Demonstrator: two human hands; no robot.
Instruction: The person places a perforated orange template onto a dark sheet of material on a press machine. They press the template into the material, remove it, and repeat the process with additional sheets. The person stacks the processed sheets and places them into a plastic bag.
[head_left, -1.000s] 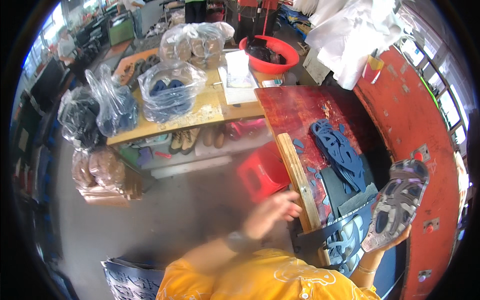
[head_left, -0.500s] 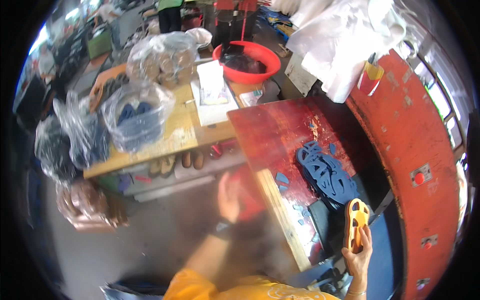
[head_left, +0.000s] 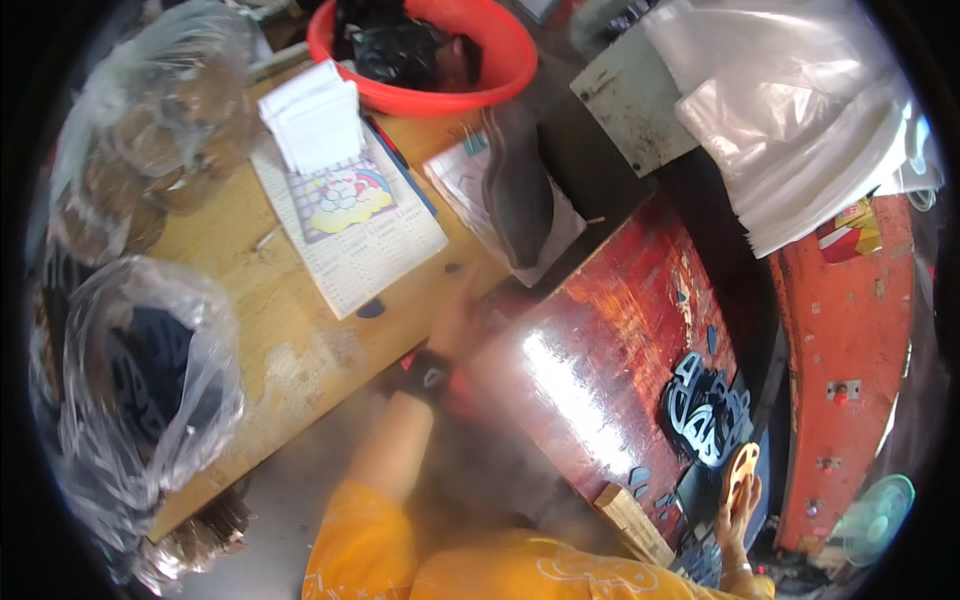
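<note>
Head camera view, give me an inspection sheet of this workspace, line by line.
Surface: glossy red board beside a wooden table.
Job's things: orange perforated piece in the right hand; dark blue cut-outs on the board.
Clutter: red basin with dark contents, printed sheet, white pad, filled plastic bags, white plastic sheeting, wooden block.
Grippers: left hand blurred, at the table edge, wrist wearing a dark watch; whether it holds anything cannot be told.
Cables: nothing seen.
Surroundings: orange-red metal frame, small fan.

red basin [head_left: 425, 95], calendar sheet [head_left: 350, 235], clear bags [head_left: 140, 390] on wooden table [head_left: 280, 330]
</note>
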